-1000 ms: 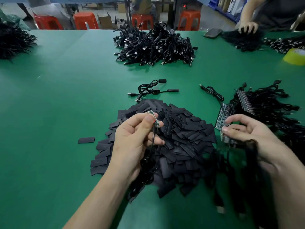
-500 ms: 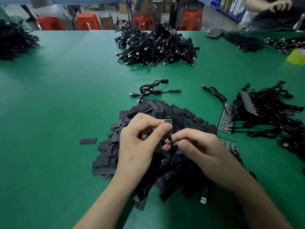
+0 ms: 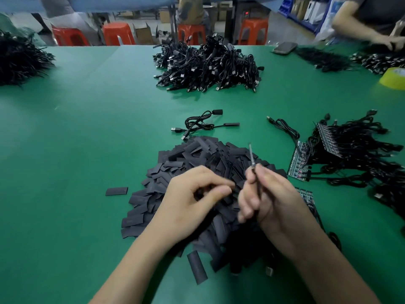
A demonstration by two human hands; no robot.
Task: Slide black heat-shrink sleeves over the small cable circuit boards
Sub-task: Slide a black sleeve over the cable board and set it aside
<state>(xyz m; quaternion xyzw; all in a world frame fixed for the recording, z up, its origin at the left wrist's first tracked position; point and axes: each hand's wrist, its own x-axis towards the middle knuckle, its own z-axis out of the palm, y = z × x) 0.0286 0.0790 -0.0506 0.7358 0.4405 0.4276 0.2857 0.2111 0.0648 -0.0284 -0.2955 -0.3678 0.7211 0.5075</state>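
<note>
A heap of flat black heat-shrink sleeves (image 3: 197, 156) lies on the green table in front of me. My right hand (image 3: 271, 200) grips a black cable, and its small circuit board (image 3: 251, 155) sticks up edge-on above my fingers. Just to its left, my left hand (image 3: 190, 200) rests low on the heap. Its thumb and curled fingers pinch a black sleeve (image 3: 200, 192), which is blurred. The two hands are a few centimetres apart. The cable's tail runs down under my right palm and is hidden.
Cables joined to green board panels (image 3: 300, 159) are stacked at the right. Two sleeved cables (image 3: 203, 125) lie beyond the heap, and a large cable pile (image 3: 208, 64) sits further back. Stray sleeves (image 3: 116, 191) lie nearby. A yellow tape roll (image 3: 394, 77) and another person's hands are at far right.
The cable with the board has passed from my left hand to my right, which now holds it upright. My left hand has dropped onto the sleeve heap.
</note>
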